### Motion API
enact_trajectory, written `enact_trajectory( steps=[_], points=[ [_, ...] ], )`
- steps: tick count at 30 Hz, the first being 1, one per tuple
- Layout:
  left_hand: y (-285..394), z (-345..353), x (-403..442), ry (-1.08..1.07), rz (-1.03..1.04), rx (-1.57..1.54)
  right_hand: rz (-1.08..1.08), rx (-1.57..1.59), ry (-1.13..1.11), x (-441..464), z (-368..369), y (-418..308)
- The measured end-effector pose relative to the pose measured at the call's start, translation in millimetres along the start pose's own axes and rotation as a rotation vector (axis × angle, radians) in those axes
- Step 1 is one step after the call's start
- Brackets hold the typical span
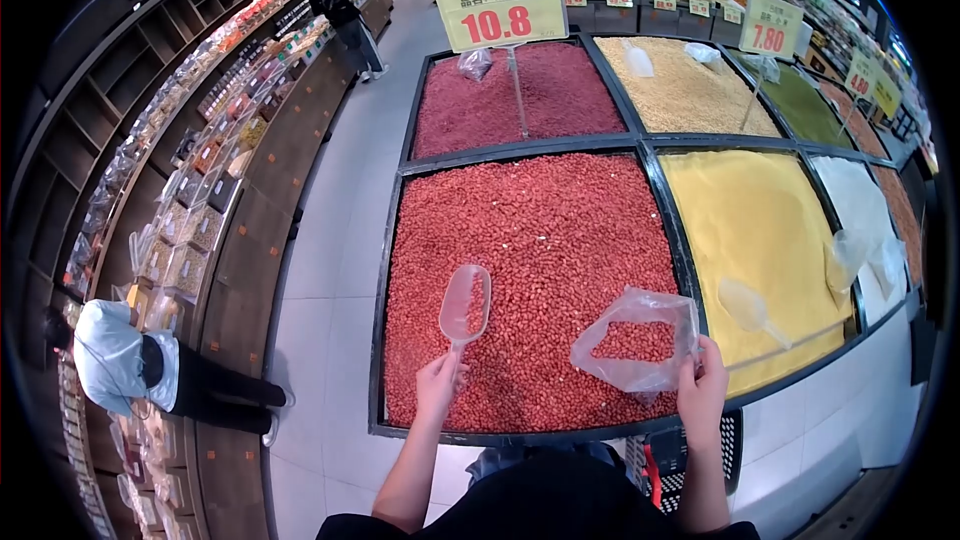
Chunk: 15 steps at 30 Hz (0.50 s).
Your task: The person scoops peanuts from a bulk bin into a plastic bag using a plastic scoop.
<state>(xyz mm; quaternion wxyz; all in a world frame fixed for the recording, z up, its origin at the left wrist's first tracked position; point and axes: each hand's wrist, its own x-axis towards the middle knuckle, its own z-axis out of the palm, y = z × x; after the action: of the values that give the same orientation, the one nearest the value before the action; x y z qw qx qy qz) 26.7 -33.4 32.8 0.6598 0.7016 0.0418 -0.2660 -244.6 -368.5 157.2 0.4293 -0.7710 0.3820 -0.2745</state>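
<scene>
My left hand [441, 385] is closed around the handle of a clear plastic scoop [459, 300], held over the front left of a bin of red-skinned peanuts [530, 230]. Some peanuts show along the right side of the scoop's bowl. At the bin's front right, my right hand [703, 380] pinches the edge of a clear plastic bag [610, 375]. The bag's mouth gapes, and peanuts appear through it; whether they lie inside or beneath cannot be told.
A price sign [502, 8] stands on a thin post behind the peanuts. Right of them is a yellow grain bin [745, 210] with another scoop [745, 305]. A black basket [735, 450] sits below my right arm. A person [130, 360] leans at the left shelves; another [338, 10] stands farther off.
</scene>
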Motion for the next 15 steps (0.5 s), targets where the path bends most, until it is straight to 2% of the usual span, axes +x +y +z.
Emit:
enact_trajectory(
  steps=[2, 3, 7, 10, 13, 15],
  points=[
    [19, 2, -14, 0.060, 0.005, 0.099, 0.003, -0.005, -0.016, 0, 1, -1],
    [19, -2, -14, 0.032, -0.001, 0.026, 0.021, -0.002, 0.001, -2, 2, -5],
    [29, -12, -20, 0.017, 0.011, 0.065, 0.047, 0.016, 0.005, 0, 3, -9],
    [53, -12, -39, -0.016, -0.029, 0.045, 0.057, 0.029, 0.000, 1, 1, -8],
    [90, -11, -60, -0.098, -0.057, 0.241, 0.033, 0.019, 0.015, 1, 1, -5],
    [101, -12, -66, -0.142, -0.041, 0.241, 0.014, -0.003, 0.004, 0, 2, -1]
  ],
)
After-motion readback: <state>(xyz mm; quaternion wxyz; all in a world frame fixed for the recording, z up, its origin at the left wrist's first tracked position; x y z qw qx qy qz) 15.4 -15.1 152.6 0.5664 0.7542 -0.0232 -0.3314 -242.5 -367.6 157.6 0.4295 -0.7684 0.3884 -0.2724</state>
